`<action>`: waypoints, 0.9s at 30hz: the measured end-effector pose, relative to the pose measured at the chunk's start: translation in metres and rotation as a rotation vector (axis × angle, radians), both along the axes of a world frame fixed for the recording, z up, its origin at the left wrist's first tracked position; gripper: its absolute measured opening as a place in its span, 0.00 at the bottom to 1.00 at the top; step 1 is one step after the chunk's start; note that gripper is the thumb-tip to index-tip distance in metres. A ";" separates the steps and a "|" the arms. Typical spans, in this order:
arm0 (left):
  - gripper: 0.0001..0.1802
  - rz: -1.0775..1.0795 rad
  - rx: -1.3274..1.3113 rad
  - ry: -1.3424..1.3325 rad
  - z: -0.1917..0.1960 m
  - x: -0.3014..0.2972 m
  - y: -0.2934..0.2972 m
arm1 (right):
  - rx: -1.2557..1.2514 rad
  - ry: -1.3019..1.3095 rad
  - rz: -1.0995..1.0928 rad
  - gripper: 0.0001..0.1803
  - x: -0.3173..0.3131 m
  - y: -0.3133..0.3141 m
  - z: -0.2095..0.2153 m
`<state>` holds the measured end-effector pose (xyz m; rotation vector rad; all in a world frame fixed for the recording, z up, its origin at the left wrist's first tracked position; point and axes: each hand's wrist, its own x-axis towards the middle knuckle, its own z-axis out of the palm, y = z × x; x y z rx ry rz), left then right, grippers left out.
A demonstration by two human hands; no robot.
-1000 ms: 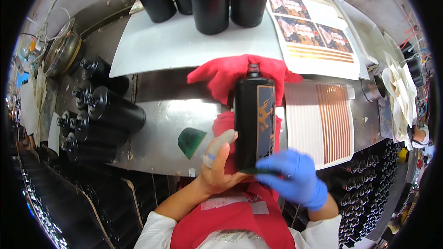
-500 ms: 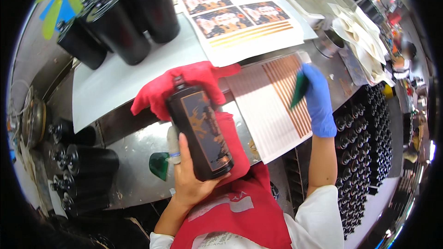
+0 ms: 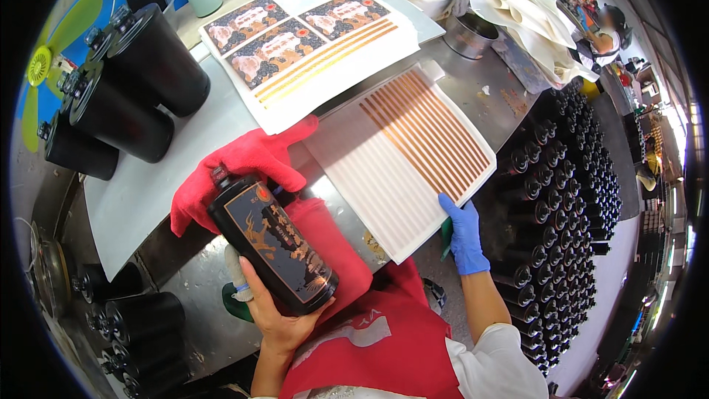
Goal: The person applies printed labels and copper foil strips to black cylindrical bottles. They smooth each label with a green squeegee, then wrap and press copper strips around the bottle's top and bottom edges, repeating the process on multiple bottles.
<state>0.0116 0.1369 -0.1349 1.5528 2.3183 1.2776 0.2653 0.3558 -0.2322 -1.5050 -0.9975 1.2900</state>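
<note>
Metal bench (image 3: 193, 281): black bottle (image 3: 275, 247) lies across red cloth (image 3: 329, 236), front label (image 3: 266, 233) looks done, copper strips (image 3: 427, 133) remain on sheet (image 3: 354, 177); left hand (image 3: 279, 321) wrapped round base, gloved right hand (image 3: 465, 235) at sheet's edge, gripping green scraper (image 3: 447, 239)

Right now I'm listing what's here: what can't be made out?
All in the head view:
Back of the bottle: turned from the camera.
Green piece at the right hand: mostly behind that hand.
Other green piece: partly behind the left hand.
Far bottles: too small to count.
</note>
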 end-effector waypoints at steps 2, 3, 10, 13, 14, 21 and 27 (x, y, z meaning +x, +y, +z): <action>0.68 -0.017 0.027 -0.081 -0.003 -0.001 -0.001 | -0.089 0.026 0.113 0.21 0.011 0.001 0.005; 0.68 -0.026 0.041 -0.123 -0.005 -0.001 -0.001 | -0.206 -0.036 0.201 0.19 0.018 -0.002 0.020; 0.70 -0.051 0.082 -0.384 0.001 0.000 0.002 | -0.417 0.027 0.364 0.18 0.045 -0.025 0.077; 0.67 -0.012 0.114 -0.559 -0.008 -0.001 -0.004 | -0.188 -0.158 0.484 0.15 0.025 -0.029 0.116; 0.65 -0.024 0.124 -0.589 -0.012 -0.002 -0.008 | -0.116 -0.185 0.546 0.15 0.015 -0.028 0.127; 0.59 -0.010 0.076 -0.288 0.000 -0.007 -0.017 | -0.145 0.190 0.613 0.40 -0.012 -0.018 0.150; 0.45 -0.029 0.276 -0.200 0.018 -0.021 -0.023 | -0.098 -0.066 0.962 0.16 -0.059 0.008 0.185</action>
